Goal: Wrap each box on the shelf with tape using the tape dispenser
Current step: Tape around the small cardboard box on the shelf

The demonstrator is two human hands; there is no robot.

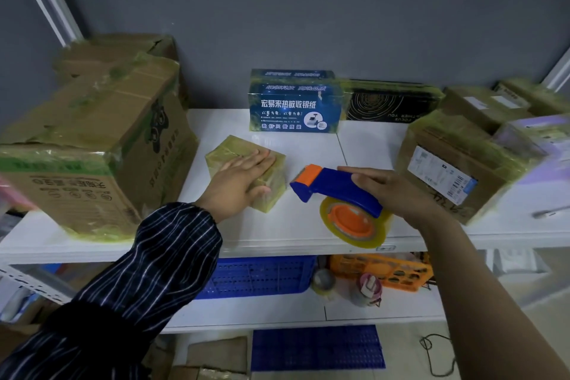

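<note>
A left hand (242,179) presses flat, fingers straight, on the small taped box (229,148) mid-shelf (277,234) as the right hand (391,194) grips the tape dispenser (333,183) just beside it; pinning the box firmly should keep the tape taut.

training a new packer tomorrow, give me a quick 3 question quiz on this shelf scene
1. True or false: the left hand rests flat on the small taped box.
2. The right hand holds: A scissors, B tape dispenser, C marker?
3. Fill in: the box with large white lettering at the back is mostly ____.
Key: 1 true; 2 B; 3 blue.
</note>
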